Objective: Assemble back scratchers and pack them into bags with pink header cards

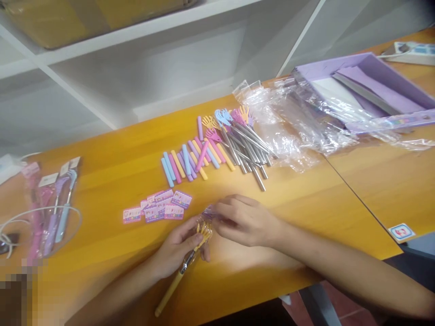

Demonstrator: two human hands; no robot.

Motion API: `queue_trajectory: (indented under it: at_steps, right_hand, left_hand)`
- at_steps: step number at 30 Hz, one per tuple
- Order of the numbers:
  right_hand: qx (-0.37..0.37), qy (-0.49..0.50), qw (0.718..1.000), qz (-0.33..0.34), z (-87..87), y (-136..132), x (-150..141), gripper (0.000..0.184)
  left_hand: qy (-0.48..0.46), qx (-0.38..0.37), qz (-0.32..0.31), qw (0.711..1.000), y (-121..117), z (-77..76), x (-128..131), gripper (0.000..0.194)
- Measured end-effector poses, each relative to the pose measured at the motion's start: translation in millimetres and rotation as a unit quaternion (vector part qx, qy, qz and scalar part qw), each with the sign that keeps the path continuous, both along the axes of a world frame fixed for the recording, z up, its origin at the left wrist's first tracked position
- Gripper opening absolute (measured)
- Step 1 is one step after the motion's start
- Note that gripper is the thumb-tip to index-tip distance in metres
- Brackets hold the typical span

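Left hand closing fingers around yellow scratcher in clear wrapper, handle pointing to seven o'clock. Right hand bending fingers inward at wrapper's top (exact grip hidden). Cards lying at ten o'clock from hands, steel-rod scratchers at one.

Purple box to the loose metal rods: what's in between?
Crumpled clear plastic bags, seen in the head view. They lie between the purple box and the metal rods, some lapping over the box's near edge.
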State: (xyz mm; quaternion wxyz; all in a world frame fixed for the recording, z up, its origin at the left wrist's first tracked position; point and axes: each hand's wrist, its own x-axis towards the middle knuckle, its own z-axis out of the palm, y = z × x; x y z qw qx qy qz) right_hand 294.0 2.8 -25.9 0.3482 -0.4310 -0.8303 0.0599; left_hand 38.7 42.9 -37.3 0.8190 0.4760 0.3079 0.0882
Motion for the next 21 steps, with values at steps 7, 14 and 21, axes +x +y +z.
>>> queue_trajectory:
  at_steps: [7,14,21]
  right_hand:
    - [-0.013,-0.033,0.999,-0.018,0.9,3.6,8.1,0.025]
    - [-0.145,0.122,0.982,-0.012,0.6,14.1,12.1,0.019]
    - [-0.257,0.228,0.939,0.017,-5.2,17.9,14.9,0.010]
  left_hand:
    - [0.011,0.019,0.001,1.000,1.1,1.8,-0.5,0.060]
    - [0.001,0.020,0.005,1.000,1.7,2.6,-1.0,0.057]
    - [-0.015,0.019,0.022,0.999,-2.9,0.3,0.3,0.049]
